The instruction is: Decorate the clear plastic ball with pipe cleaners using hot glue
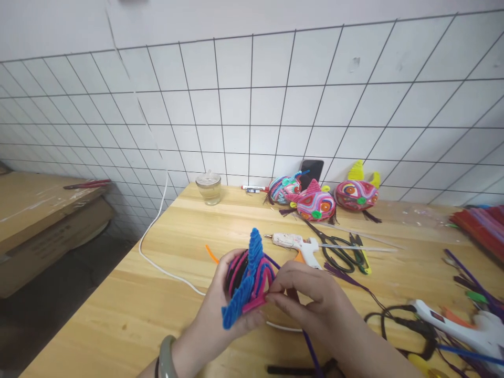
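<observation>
Both hands held a half-made pipe-cleaner craft at the lower centre of the frame, just above the counter point(129, 304).

The left hand point(220, 315) cupped the pipe-cleaner craft point(248, 275) from behind, its fingers wrapped round and mostly hidden, while the right hand point(315, 299) pinched a pink strand at the front between closed fingertips (the thumb was hard to make out). A blue zigzag strip stood up from the piece. Behind it, towards centre right, lay a glue gun point(297, 244) and scissors point(344, 254); three finished crafts point(315, 202) sat by the tiled wall. A second glue gun point(464, 325) was cut off at the lower right corner.
</observation>
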Motion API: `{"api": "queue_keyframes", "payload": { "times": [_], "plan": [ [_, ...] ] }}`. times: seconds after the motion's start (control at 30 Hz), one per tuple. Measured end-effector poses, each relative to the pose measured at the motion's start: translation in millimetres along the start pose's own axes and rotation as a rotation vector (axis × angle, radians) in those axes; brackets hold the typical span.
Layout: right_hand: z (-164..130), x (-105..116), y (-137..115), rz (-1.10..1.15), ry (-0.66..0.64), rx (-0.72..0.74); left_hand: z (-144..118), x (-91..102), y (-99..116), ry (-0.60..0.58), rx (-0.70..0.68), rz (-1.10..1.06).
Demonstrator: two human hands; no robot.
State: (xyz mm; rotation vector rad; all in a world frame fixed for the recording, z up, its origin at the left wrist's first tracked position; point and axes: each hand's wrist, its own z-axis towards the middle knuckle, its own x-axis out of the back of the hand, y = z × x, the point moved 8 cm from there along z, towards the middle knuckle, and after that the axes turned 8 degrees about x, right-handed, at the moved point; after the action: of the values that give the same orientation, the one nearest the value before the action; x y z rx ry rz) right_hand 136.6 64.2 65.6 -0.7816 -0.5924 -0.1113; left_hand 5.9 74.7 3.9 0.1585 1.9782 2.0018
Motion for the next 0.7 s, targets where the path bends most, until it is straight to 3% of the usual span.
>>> {"api": "queue_keyframes", "payload": {
  "times": [0.2, 0.43, 0.7],
  "plan": [
    [-2.3, -9.6, 11.4, 0.053, 0.004, -0.165, -1.1, 2.2, -4.3, 0.083, 0.013, 0.030],
    [-12.8, -19.9, 34.2, 0.420, 0.094, -0.465, 0.1, 13.5, -11.5, 0.246, 0.080, 0.021],
    [-14.0, -26.5, 36.7, 0.584, 0.164, -0.496, -1.3, 13.5, -16.2, 0.192, 0.111, 0.020]
  ]
}}
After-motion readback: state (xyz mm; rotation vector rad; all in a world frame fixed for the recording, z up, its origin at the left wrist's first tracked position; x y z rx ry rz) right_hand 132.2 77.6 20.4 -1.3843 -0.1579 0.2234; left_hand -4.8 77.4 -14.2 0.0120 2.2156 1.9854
